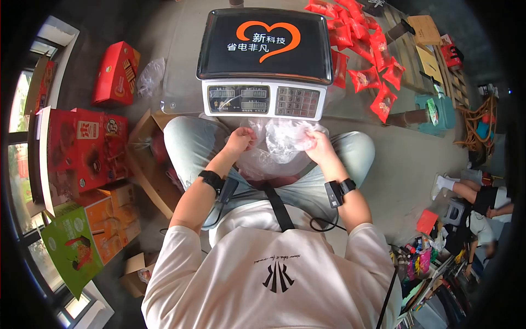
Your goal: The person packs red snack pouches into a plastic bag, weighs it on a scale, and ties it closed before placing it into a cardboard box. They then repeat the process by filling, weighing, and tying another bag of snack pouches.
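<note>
A clear, crumpled plastic bag (pixel 280 151) hangs over my lap, below the front edge of a digital scale (pixel 263 82). My right hand (pixel 318 145) is closed on the bag's upper right side. At the left side of the same bag, my left hand (pixel 241 140) pinches its rim with curled fingers. The scale has a black platform with an orange heart and white lettering, plus a display and keypad facing me. Whatever lies inside the bag, if anything, cannot be made out.
Several red sealed packets (pixel 361 49) are spread right of the scale on the table (pixel 178 66). A red box (pixel 116 74) and another plastic bag (pixel 152 78) lie left. Gift boxes (pixel 82 148) and an open carton (pixel 150 164) stand beside my left leg. Another person (pixel 482 211) sits far right.
</note>
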`<state>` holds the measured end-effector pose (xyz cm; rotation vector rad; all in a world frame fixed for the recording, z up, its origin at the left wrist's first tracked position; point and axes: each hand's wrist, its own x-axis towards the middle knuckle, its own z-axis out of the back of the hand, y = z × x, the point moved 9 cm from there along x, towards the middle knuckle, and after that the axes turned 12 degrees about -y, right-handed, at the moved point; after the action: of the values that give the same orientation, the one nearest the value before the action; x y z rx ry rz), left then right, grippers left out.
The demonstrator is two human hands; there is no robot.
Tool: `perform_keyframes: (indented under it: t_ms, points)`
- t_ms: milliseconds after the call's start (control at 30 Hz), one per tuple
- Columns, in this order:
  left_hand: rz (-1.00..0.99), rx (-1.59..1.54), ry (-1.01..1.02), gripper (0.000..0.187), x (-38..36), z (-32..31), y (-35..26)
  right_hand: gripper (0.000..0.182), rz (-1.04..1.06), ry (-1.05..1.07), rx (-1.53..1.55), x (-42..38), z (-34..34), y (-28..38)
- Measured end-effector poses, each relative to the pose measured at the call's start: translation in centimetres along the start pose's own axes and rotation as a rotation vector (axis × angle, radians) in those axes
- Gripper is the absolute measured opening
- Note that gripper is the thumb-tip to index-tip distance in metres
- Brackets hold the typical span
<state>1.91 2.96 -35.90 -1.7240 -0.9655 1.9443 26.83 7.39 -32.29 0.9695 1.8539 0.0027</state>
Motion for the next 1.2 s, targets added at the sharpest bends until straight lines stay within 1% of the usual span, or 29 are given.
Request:
perform_keyframes:
  t_ms: [33,100,133,167,200,233,267,300,367,400,433,500,533,600,633,700,733,767,800,833,867,933,967,1033,1067,1100,1133,1167,1200]
  points:
    - [0.000,-0.007,0.000,0.021,0.1,-0.2,0.1,0.025,0.000,-0.001,-0.007,-0.1,0.6,0.3]
    - [-0.028,0.122,-0.062,0.023,0.4,-0.2,0.1,0.028,-0.104,0.034,0.072,-1.2,0.9,0.0]
    - [-0.028,0.121,-0.062,0.023,2.0,-0.2,1.0,0.034,-0.151,0.015,0.067,-1.4,1.4,-0.5]
    - [0.040,0.040,-0.088,0.025,4.4,-0.2,2.6,0.034,-0.152,0.014,0.066,-1.7,1.9,-0.6]
    - [0.109,-0.042,-0.114,0.028,5.0,-0.1,3.2,0.037,-0.191,0.077,0.039,-2.6,1.6,-1.0]
    - [0.111,-0.043,-0.116,0.028,5.2,-0.1,3.5,0.040,-0.229,0.140,0.012,-3.5,1.4,-1.4]
    - [-0.021,0.051,-0.097,0.031,5.6,-0.3,2.7,0.044,-0.229,0.260,0.010,-3.8,1.8,-1.5]
    - [-0.153,0.144,-0.075,0.034,5.5,-0.9,1.6,0.044,-0.227,0.258,0.010,-4.6,1.6,-1.5]
    - [-0.180,0.138,-0.050,0.035,5.7,-1.9,1.0,0.043,-0.022,0.239,-0.089,-5.9,1.4,0.5]
    - [-0.205,0.136,-0.031,0.037,5.6,-2.5,0.6,0.044,-0.057,0.319,-0.025,-6.4,0.9,0.7]
    - [-0.208,0.137,-0.019,0.037,5.5,-2.9,0.3,0.044,-0.046,0.313,-0.023,-6.6,1.0,1.2]
    - [-0.200,0.142,0.222,0.044,4.4,-5.4,0.1,0.047,0.050,0.391,0.145,-7.4,0.1,3.1]
    - [-0.202,0.145,0.231,0.044,4.2,-5.9,-0.1,0.047,0.057,0.387,0.148,-8.4,-1.1,3.6]
    - [-0.297,0.171,0.399,0.047,2.4,-7.6,-1.0,0.051,0.142,0.392,0.172,-10.4,-3.4,5.1]
    - [-0.299,0.173,0.400,0.047,1.7,-7.5,-1.3,0.051,0.145,0.393,0.173,-10.5,-3.9,5.4]
    - [-0.518,0.846,0.216,0.050,0.7,-6.5,-1.7,0.055,0.180,0.435,0.051,-10.8,-5.0,5.7]
    - [-0.453,1.033,0.136,0.056,1.0,-5.4,-0.8,0.055,0.184,0.440,0.046,-10.5,-5.0,5.8]
    - [-0.462,1.030,0.135,0.056,1.0,-5.1,-0.7,0.054,0.251,0.415,0.017,-9.9,-4.5,6.1]
    - [-0.404,1.131,0.101,0.058,-1.2,-4.4,-2.6,0.053,0.320,0.386,-0.009,-9.6,-4.1,6.5]
    - [-0.344,1.232,0.069,0.060,-3.6,-3.6,-4.4,0.053,0.328,0.381,-0.006,-9.8,-4.4,6.6]
    - [-0.353,1.236,0.076,0.060,-5.9,-3.2,-6.2,0.052,0.368,0.359,-0.029,-10.1,-4.9,7.0]
    - [-0.438,0.803,0.066,0.058,-10.1,-2.7,-10.9,0.051,0.456,0.321,-0.080,-11.4,-7.2,7.9]
    - [-0.451,0.809,0.068,0.058,-11.6,-2.6,-11.6,0.051,0.468,0.324,-0.075,-11.6,-7.7,7.9]
    - [-0.416,0.263,0.194,0.051,-14.6,-2.8,-13.5,0.056,0.604,0.340,-0.200,-12.4,-9.0,8.0]
    - [-0.544,0.209,0.225,0.050,-16.4,-3.7,-15.1,0.066,0.603,0.419,-0.187,-12.6,-10.1,7.5]
    - [-0.673,0.156,0.256,0.050,-18.1,-4.6,-16.4,0.066,0.610,0.433,-0.179,-12.9,-11.0,7.4]
    - [-0.538,0.169,0.290,0.056,-17.8,-4.9,-15.2,0.070,0.585,0.473,-0.263,-13.5,-12.4,6.7]
    - [-0.567,0.196,0.302,0.062,-17.9,-5.5,-15.3,0.074,0.560,0.509,-0.346,-14.2,-13.7,6.0]
    - [-0.587,0.165,0.344,0.063,-17.8,-5.8,-15.3,0.078,0.600,0.544,-0.398,-15.3,-15.2,5.6]
